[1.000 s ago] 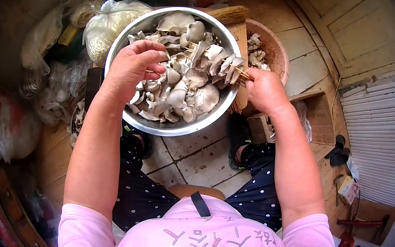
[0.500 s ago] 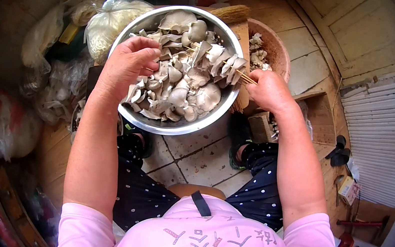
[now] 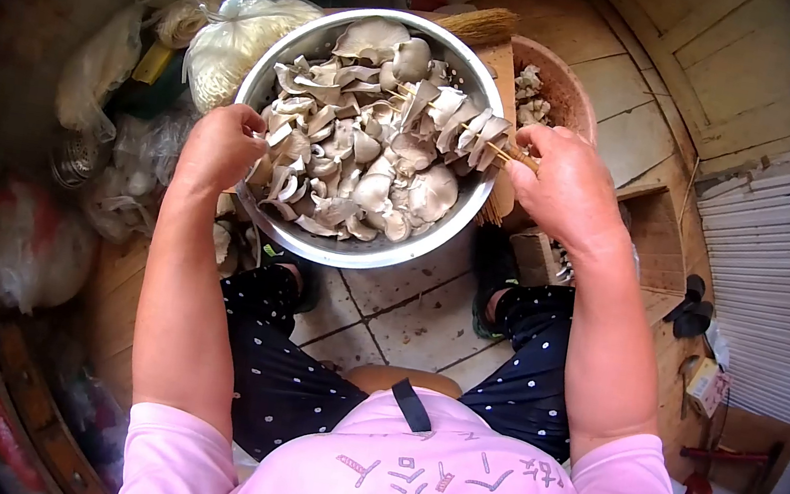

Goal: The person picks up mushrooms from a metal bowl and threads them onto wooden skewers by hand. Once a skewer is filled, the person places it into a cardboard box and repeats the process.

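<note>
A wide metal bowl point(image 3: 353, 258) holds a heap of grey oyster mushrooms point(image 3: 377, 194), many torn into strips. Thin wooden skewers point(image 3: 501, 151), threaded with folded mushroom pieces point(image 3: 467, 130), rest across the heap at the right and reach past the rim. My right hand point(image 3: 566, 180) pinches their bare ends just outside the bowl. At the left rim, my left hand point(image 3: 219, 148) has its fingers curled inward beside the mushrooms. What lies between those fingertips, if anything, is hidden.
Behind the bowl at the right stands a pink basin point(image 3: 583, 97) with mushroom pieces; a straw broom point(image 3: 480, 24) lies alongside. Filled plastic bags point(image 3: 252, 40) crowd the left. A cardboard box point(image 3: 657, 238) sits at the right, and dark shoes point(image 3: 492, 296) are below.
My left hand has moved from above the mushrooms out to the left rim. My right hand stays at the skewer ends, its fingers turned slightly. The view has shifted a little.
</note>
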`<state>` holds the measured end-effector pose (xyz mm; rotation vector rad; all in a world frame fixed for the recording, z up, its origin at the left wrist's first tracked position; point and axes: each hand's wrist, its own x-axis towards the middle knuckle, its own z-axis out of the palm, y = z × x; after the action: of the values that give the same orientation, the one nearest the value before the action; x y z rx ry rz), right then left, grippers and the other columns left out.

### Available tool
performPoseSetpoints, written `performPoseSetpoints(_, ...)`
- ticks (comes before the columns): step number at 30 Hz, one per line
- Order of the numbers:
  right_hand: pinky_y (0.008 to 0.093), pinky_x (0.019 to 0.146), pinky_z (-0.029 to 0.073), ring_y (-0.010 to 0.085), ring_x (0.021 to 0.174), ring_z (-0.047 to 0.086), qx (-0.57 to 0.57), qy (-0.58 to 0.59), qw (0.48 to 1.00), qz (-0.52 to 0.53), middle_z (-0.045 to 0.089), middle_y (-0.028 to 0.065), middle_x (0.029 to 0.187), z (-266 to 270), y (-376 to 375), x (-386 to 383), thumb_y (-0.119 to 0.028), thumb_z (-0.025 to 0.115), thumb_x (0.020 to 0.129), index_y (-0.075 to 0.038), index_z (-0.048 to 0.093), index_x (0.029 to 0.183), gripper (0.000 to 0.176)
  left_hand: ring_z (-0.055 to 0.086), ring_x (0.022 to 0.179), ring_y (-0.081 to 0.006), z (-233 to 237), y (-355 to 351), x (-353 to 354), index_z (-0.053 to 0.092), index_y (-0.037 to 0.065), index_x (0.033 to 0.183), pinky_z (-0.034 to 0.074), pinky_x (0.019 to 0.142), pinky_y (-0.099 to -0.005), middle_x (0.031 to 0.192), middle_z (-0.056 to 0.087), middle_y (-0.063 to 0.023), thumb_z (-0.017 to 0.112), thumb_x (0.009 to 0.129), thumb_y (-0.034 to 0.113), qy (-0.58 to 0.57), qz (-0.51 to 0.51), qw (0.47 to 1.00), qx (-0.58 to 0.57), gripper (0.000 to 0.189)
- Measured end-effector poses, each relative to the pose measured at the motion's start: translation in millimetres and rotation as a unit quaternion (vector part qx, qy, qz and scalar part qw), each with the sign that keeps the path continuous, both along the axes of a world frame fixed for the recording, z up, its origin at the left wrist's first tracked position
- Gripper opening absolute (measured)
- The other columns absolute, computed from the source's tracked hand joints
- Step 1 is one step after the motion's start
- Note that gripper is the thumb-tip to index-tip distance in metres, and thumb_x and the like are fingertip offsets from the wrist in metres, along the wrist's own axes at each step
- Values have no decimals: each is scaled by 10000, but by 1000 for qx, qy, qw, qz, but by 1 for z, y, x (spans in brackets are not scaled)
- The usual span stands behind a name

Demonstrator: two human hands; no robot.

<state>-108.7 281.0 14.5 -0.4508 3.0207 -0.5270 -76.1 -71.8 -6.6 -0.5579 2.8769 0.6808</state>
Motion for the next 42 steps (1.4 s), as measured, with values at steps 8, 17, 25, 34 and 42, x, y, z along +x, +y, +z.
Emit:
performPoseSetpoints(8, 428, 837, 509, 358, 898, 645, -99, 56, 993, 10, 680, 200, 916, 1, 3, -13, -192, 617, 802, -13, 685, 947, 240, 674, 912, -319, -21, 14, -10, 710, 96, 941, 520, 801, -399, 940, 703, -166, 718, 711, 235, -68, -14, 987, -148, 268)
performPoseSetpoints(17, 332, 796, 529, 253, 850, 692, -220, -13, 973, -66, 719, 148, 914, -3, 28, -38, -244, 641, 782, -34, 717, 976, 296, 627, 646, -166, 0, 23, -12, 643, 32, 800, 497, 627, -292, 697, 646, -70, 695, 769, 138, 17, 34, 989, 143, 122)
performPoseSetpoints(25, 323, 661, 526, 164, 667, 657, -173, -138, 961, -164, 705, 87, 769, -83, 80, -83, -260, 681, 787, -88, 746, 909, 221, 670, 760, -159, 7, 58, -12, 588, 60, 1052, 550, 756, -301, 849, 676, -58, 679, 821, 89, 130, 53, 753, 642, 250)
performPoseSetpoints(34, 292, 559, 505, 139, 585, 630, -124, -373, 917, -67, 667, 57, 707, -160, 79, -55, -230, 724, 796, -61, 717, 920, 210, 684, 837, -201, 11, 82, -7, 589, 51, 1046, 556, 839, -372, 934, 697, -97, 640, 841, 53, 132, 50, 598, 789, 211)
performPoseSetpoints(42, 357, 722, 520, 264, 800, 663, -95, -240, 964, -61, 684, 136, 869, -170, 45, -28, -251, 654, 830, -88, 661, 1031, 259, 686, 746, -199, 19, 114, -4, 586, 50, 1030, 562, 758, -325, 931, 696, -131, 657, 851, 69, 79, 69, 630, 770, 193)
